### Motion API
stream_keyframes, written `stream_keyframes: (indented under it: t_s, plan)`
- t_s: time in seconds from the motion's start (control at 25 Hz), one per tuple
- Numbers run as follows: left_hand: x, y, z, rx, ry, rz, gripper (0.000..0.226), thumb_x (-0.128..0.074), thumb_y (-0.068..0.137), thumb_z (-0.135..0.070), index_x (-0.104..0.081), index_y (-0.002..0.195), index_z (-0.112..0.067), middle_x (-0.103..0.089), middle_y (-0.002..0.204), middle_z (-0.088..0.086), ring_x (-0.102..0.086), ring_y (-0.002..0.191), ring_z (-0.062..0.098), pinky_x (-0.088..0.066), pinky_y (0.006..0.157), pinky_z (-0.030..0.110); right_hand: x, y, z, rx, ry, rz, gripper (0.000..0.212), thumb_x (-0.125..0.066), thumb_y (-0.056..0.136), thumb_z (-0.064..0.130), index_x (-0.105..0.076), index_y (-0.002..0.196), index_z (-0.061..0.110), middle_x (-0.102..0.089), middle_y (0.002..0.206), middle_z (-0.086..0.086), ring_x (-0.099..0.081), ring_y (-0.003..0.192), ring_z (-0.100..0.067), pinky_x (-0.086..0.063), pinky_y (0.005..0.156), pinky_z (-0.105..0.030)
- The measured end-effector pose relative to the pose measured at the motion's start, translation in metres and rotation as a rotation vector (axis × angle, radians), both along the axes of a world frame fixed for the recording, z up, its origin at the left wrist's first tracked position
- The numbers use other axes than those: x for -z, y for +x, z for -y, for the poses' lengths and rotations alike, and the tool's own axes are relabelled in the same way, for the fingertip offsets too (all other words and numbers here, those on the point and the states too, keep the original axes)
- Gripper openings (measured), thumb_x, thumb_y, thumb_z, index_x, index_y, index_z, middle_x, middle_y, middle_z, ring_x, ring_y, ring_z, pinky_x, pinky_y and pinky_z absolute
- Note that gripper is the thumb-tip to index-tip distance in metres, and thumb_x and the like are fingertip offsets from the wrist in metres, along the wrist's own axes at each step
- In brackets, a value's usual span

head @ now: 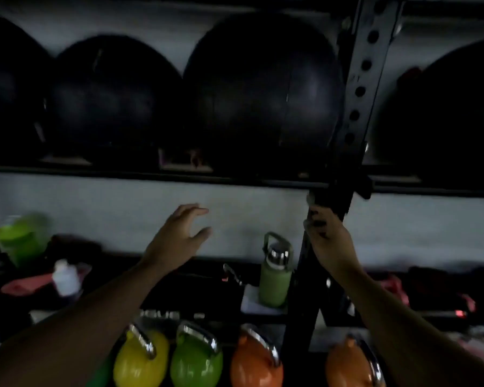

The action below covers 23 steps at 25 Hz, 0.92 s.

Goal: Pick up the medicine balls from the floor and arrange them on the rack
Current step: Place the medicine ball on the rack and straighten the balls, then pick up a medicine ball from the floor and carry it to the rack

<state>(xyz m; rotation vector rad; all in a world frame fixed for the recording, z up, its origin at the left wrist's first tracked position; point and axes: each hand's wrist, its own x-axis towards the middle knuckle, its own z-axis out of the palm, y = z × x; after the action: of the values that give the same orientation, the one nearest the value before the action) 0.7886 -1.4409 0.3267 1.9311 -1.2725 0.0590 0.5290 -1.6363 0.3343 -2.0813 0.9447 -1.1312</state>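
the upper shelf (151, 174) of the rack holds four black medicine balls in a row: one cut off at the left edge (9, 101), a second (115, 99), a large third (263, 93) resting just beside the perforated upright post (361, 88), and a fourth (444, 113) on the far side of that post. no ball on the floor is in view.

the left hand (176, 241) hangs in open air below the shelf, fingers spread and slightly curled, holding nothing. the right hand (327, 241) is wrapped around the upright post, below the shelf bracket; it carries no ball.

judgement: a placement appears complete and both hands are free of the load. the step in hand is release and disengage. the next move calls for letting go of the post, turning away from the rack, and locating any ball left on the floor. lower tiers carry a green bottle (274, 277) and coloured kettlebells (196, 358); keep clear of these.
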Motion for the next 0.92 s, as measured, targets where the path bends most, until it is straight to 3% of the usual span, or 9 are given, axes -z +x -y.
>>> stream_keyframes:
  t_s: [0.08, 0.16, 0.24, 0.4, 0.48, 0.68, 0.92]
  plan:
    - [0.065, -0.018, -0.026, 0.029, 0.174, 0.039, 0.046, -0.056, 0.093, -0.045, -0.068, 0.131, -0.021, -0.054, 0.149, -0.003, -0.055, 0.135, 0.020, -0.046, 0.111, 0.038, 0.063, -0.009, -0.025, -0.017, 0.068, -0.148, 0.028, -0.061, 0.098, 0.016, -0.070, 0.125, 0.017, -0.071, 0.119, -0.012, -0.070, 0.101, -0.028, -0.053, 0.085, -0.034]
    - [0.126, -0.032, -0.052, 0.080, 0.373, -0.070, 0.051, -0.056, 0.085, -0.047, -0.072, 0.124, -0.019, -0.065, 0.137, 0.001, -0.063, 0.126, 0.022, -0.051, 0.106, 0.035, 0.125, -0.023, -0.055, -0.054, 0.210, -0.366, 0.026, -0.062, 0.096, 0.014, -0.073, 0.120, 0.015, -0.076, 0.114, -0.013, -0.071, 0.105, -0.029, -0.051, 0.084, -0.032]
    - [0.184, -0.046, -0.083, 0.126, 0.611, -0.172, 0.036, -0.065, 0.093, -0.035, -0.072, 0.125, -0.019, -0.069, 0.132, 0.001, -0.065, 0.124, 0.022, -0.051, 0.102, 0.032, 0.188, -0.040, -0.093, -0.120, 0.377, -0.611, 0.024, -0.062, 0.097, 0.018, -0.074, 0.117, 0.013, -0.076, 0.113, -0.015, -0.070, 0.108, -0.032, -0.048, 0.082, -0.030]
    - [0.268, -0.071, -0.130, 0.246, 0.914, -0.280, 0.024, -0.066, 0.099, -0.026, -0.074, 0.117, -0.013, -0.075, 0.120, 0.002, -0.070, 0.114, 0.021, -0.053, 0.094, 0.029, 0.271, -0.067, -0.166, -0.193, 0.662, -1.004, 0.033, -0.054, 0.102, 0.031, -0.067, 0.127, 0.013, -0.070, 0.126, -0.014, -0.066, 0.108, -0.028, -0.049, 0.085, -0.030]
    - [0.306, -0.076, -0.157, 0.351, 1.057, -0.277, 0.026, -0.064, 0.099, -0.030, -0.074, 0.119, -0.016, -0.075, 0.122, 0.002, -0.070, 0.114, 0.019, -0.053, 0.097, 0.028, 0.306, -0.069, -0.211, -0.199, 0.791, -1.109, 0.042, -0.048, 0.105, 0.035, -0.060, 0.138, 0.013, -0.063, 0.139, -0.015, -0.061, 0.122, -0.031, -0.050, 0.097, -0.035]
    - [0.369, -0.072, -0.208, 0.506, 1.290, -0.292, 0.032, -0.060, 0.102, -0.040, -0.073, 0.121, -0.018, -0.073, 0.124, 0.002, -0.068, 0.114, 0.019, -0.053, 0.101, 0.033, 0.361, -0.067, -0.313, -0.099, 0.992, -1.118, 0.045, -0.041, 0.107, 0.038, -0.059, 0.141, 0.014, -0.060, 0.144, -0.013, -0.058, 0.128, -0.031, -0.048, 0.105, -0.040]
    - [0.394, -0.112, -0.221, 0.707, 1.494, -0.179, 0.039, -0.056, 0.103, -0.041, -0.067, 0.135, -0.021, -0.068, 0.135, 0.002, -0.063, 0.123, 0.020, -0.049, 0.107, 0.033, 0.397, -0.119, -0.400, 0.137, 1.218, -0.914, 0.043, -0.039, 0.108, 0.035, -0.060, 0.139, 0.014, -0.061, 0.140, -0.013, -0.059, 0.127, -0.032, -0.049, 0.105, -0.044]
